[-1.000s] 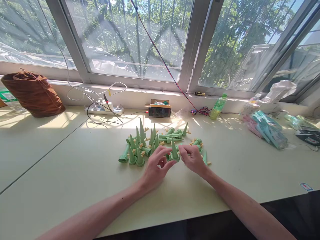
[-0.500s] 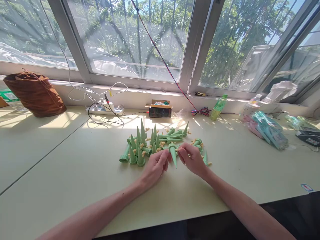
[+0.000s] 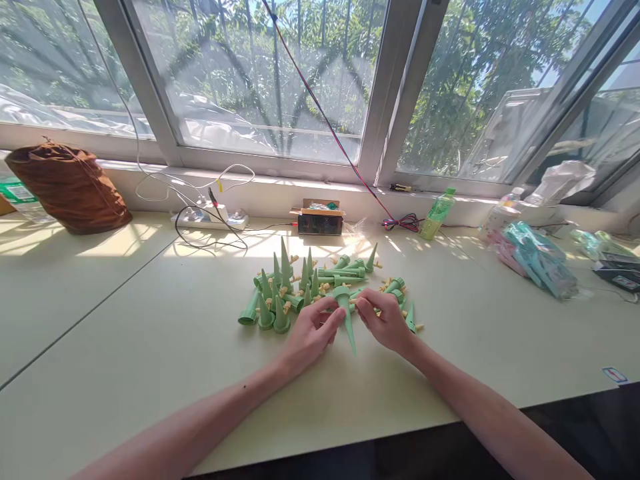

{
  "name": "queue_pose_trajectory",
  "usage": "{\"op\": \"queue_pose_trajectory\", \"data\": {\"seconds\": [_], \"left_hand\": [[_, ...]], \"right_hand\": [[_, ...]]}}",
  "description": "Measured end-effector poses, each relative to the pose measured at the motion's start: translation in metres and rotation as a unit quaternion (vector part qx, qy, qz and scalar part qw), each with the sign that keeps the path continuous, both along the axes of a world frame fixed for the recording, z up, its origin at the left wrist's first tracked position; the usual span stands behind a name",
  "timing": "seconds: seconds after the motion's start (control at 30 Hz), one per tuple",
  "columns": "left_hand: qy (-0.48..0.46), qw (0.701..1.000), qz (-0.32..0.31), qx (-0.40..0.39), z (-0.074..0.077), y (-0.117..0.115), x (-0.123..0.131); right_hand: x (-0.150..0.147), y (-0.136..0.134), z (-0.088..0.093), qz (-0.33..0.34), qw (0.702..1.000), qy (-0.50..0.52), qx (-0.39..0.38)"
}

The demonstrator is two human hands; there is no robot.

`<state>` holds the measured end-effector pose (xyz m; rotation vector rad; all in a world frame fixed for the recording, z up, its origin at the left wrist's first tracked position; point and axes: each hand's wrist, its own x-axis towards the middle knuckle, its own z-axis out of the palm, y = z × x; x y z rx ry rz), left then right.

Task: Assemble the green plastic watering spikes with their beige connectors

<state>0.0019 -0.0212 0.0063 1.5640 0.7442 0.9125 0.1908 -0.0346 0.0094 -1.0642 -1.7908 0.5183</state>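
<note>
Over one pale table [image 3: 150, 373], left hand [image 3: 311, 332] and right hand [image 3: 389, 323] clamp their grip on one green spike [image 3: 347, 313].

Hands [image 3: 311, 330] hold a green spike [image 3: 346, 313] point-down; more spikes [image 3: 285, 267] behind.

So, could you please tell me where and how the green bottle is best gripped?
I'd grip the bottle around its middle from the near side: its body is tall and narrow, the window ledge stands behind it, and bundled wires lie on its left.
</note>
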Motion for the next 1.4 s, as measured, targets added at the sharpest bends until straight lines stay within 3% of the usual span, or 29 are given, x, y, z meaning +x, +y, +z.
{"op": "queue_pose_trajectory", "data": {"seconds": [0.3,0.63,1.0,1.23,1.4], "left_hand": [[-0.007,1.000,0.008,0.020,0.009,-0.005,0.002],[0.011,0.992,0.033,0.120,-0.002,-0.003,0.004],[-0.019,0.998,0.064,0.013,-0.003,-0.003,0.007],[-0.018,0.998,0.029,-0.049,-0.003,0.000,0.004],[-0.006,0.999,0.017,-0.049,-0.003,0.000,0.002]], "right_hand": [[-0.001,0.000,0.001,-0.002,0.999,0.021,-0.029],[-0.004,-0.001,0.007,-0.020,0.999,0.011,-0.027],[0.000,0.000,-0.001,-0.031,0.995,0.088,-0.019],[0.001,-0.002,0.003,0.027,1.000,-0.011,0.007],[0.000,-0.003,0.005,0.054,0.998,-0.020,0.027]]}}
